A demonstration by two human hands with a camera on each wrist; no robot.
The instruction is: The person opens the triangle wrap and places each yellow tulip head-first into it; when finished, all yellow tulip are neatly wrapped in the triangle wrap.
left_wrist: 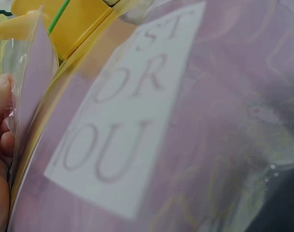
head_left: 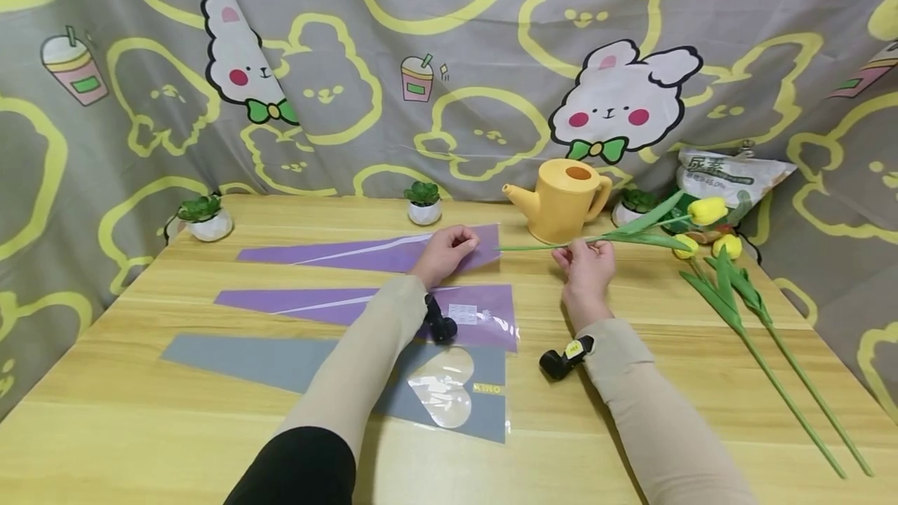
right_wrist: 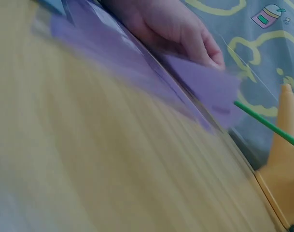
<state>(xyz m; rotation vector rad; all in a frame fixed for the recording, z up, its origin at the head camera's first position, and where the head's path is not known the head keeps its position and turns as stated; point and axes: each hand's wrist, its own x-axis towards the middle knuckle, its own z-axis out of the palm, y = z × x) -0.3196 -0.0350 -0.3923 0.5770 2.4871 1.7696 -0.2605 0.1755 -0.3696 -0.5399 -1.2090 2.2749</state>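
My left hand (head_left: pixel 447 252) pinches the open wide end of the farthest purple bouquet sleeve (head_left: pixel 351 253). In the left wrist view, clear film (left_wrist: pixel 15 63) is between its thumb and fingers. With my right hand (head_left: pixel 588 275) I pinch the stem of a yellow artificial tulip (head_left: pixel 707 211), whose head points right. Its bare stem end, a green stem (right_wrist: pixel 267 123) in the right wrist view, lies at the sleeve's mouth; whether it is inside is unclear. A second purple sleeve (head_left: pixel 501 318) and a grey sleeve (head_left: pixel 238 357) with a heart window lie nearer me.
Two more yellow tulips (head_left: pixel 744 326) lie on the wooden table (head_left: pixel 140 404) at the right. Behind my right hand stands a yellow watering can (head_left: pixel 557 205). Small potted succulents (head_left: pixel 424 205) line the back, with a white-and-green bag (head_left: pixel 730 181) at the back right.
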